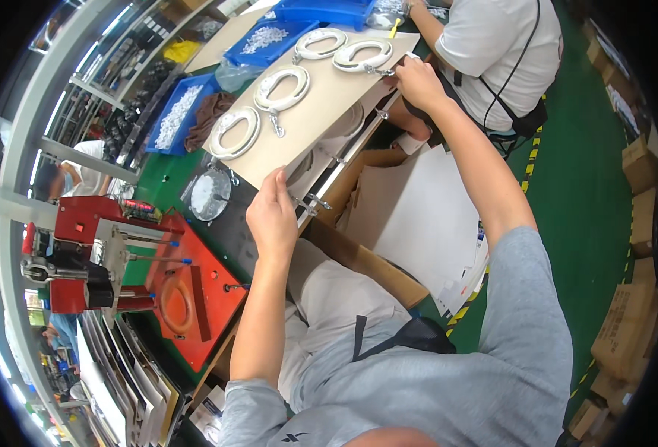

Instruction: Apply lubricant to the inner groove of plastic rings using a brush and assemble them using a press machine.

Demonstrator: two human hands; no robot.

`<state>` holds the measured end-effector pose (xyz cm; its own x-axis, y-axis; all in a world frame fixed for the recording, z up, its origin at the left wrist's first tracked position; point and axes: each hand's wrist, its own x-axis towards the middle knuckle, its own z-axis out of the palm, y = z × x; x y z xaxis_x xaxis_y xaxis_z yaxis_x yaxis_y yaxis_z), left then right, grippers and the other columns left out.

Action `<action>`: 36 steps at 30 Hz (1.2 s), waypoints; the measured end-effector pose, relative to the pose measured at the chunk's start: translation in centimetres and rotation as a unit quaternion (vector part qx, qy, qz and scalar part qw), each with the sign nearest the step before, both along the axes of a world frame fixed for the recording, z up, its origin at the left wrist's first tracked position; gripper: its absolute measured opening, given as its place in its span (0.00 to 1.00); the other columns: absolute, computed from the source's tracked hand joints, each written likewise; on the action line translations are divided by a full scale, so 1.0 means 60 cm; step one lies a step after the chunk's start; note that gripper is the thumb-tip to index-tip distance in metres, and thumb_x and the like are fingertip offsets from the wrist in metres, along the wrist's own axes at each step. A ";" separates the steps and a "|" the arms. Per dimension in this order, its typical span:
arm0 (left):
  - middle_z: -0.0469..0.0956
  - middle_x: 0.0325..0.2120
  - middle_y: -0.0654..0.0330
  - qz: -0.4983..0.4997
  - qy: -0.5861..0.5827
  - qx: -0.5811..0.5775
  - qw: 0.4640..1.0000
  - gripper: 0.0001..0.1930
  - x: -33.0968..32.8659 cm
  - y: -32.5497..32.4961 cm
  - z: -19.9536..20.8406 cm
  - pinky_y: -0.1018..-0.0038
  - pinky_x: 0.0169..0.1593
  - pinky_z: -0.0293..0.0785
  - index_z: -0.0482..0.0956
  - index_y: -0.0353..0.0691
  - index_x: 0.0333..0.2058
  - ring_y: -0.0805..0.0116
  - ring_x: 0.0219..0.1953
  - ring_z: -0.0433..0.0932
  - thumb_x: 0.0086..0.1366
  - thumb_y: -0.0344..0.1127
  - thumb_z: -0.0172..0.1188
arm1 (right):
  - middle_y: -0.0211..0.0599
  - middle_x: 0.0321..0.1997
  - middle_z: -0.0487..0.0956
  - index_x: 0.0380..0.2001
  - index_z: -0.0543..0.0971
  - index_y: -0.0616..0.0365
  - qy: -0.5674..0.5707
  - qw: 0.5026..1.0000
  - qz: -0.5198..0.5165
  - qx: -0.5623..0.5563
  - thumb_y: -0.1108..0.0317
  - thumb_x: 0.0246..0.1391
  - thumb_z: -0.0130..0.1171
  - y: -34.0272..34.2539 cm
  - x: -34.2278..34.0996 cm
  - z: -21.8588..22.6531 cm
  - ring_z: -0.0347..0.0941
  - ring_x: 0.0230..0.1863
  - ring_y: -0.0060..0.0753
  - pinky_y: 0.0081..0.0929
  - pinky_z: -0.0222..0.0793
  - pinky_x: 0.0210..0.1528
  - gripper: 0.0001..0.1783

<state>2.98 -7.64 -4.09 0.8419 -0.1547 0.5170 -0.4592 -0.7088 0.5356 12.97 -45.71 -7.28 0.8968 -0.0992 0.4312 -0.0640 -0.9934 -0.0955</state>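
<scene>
Two-handed support of a loaded beige board (327, 91), judged to be a lifting or positioning step. The left hand (271, 216) has its fingers closed on the near corner, the right hand (421, 83) on the right-hand corner; their undersides are hidden. The board spans both grips, extending beyond the left fingers; of its four white rings (304, 83), two lie just left of the right fingers. The next move presumably calls for even, level support.
</scene>
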 end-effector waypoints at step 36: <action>0.83 0.30 0.53 0.423 0.131 -0.131 0.887 0.08 -0.544 0.537 -0.076 0.66 0.38 0.79 0.84 0.38 0.36 0.59 0.34 0.84 0.67 0.36 0.63 | 0.38 0.24 0.77 0.29 0.80 0.64 0.331 0.677 0.564 0.337 0.74 0.60 0.66 0.703 -0.440 -0.064 0.69 0.21 0.29 0.26 0.64 0.25 0.07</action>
<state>-29.66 24.60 -8.66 0.6956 0.6864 0.2120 0.3422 -0.5761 0.7423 -13.45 -3.53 -11.15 0.5404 0.8361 0.0944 0.4487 -0.1914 -0.8730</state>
